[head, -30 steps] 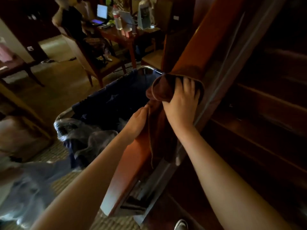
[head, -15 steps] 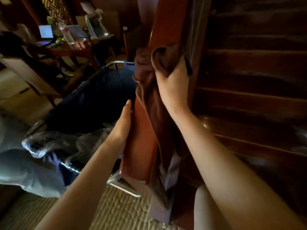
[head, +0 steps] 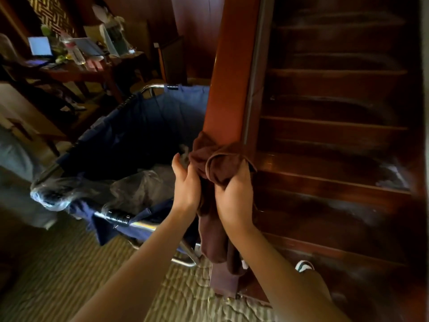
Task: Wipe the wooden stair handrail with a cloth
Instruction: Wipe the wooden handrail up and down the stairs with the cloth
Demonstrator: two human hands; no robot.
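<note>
against the wooden handrail (head: pixel 228 73) hangs the brown cloth (head: pixel 216 182); right hand (head: pixel 234 201) grips its bunched top on the rail; left hand (head: pixel 185 189) pinches its left edge, beside the rail

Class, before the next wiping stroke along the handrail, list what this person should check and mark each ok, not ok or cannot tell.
1. Right hand grips the brown cloth: ok.
2. Cloth lies against the handrail: ok.
3. Left hand steadies the cloth at the rail's side: ok.
4. Rail above the cloth free of obstacles: ok.
5. Hanging cloth tail clear of the blue laundry cart: cannot tell.
6. Dust left on the rail: cannot tell, too dark.
</note>
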